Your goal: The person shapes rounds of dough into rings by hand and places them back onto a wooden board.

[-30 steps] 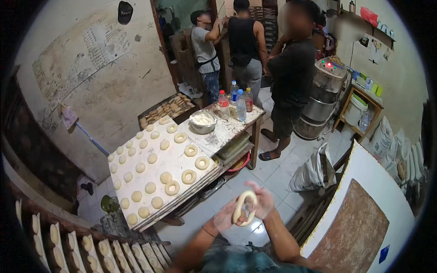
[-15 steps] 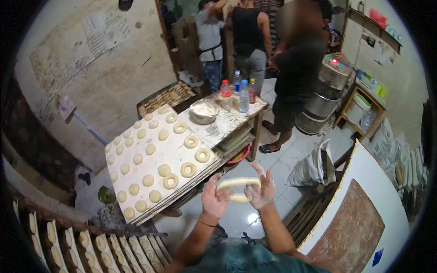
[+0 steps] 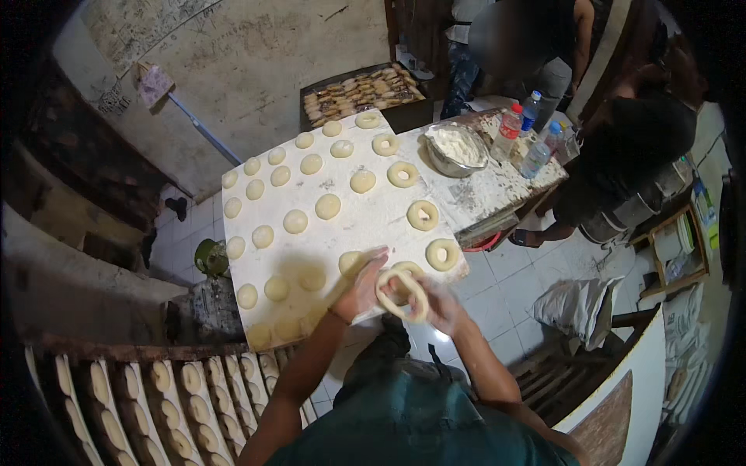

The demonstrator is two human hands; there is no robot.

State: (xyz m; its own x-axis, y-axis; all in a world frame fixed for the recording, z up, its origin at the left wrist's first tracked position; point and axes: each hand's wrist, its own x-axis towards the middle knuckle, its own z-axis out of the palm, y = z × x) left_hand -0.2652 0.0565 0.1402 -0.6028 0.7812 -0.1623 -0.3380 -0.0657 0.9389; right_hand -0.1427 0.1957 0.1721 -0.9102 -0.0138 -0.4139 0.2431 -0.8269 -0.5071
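Observation:
A raw dough ring [image 3: 420, 304] is held up between my two hands, over the near right corner of a floured board [image 3: 299, 186]. My left hand [image 3: 362, 286] supports the ring's left side, its upper fingers stretched along the edge. On the other side my right hand [image 3: 443, 305], smeared by motion, grips the ring with fingers partly hidden behind it. Just beyond, another dough ring [image 3: 441, 254] lies at the board's right edge, in a row with several more. Round dough balls [image 3: 328, 206] cover the rest of the board; my left arm hides part of the nearest ones.
A metal bowl of flour [image 3: 457, 150] and several bottles [image 3: 507, 130] stand on the table to the right. Behind the board sits a dark tray of browned pieces [image 3: 361, 93]. Racked dough trays [image 3: 167, 404] fill the lower left. Other people [image 3: 637, 128] stand at the upper right.
My view has swung right to left and closer to the board. The dough ring, stretched sideways before, now hangs tilted and rounder near the board's edge, still between both hands.

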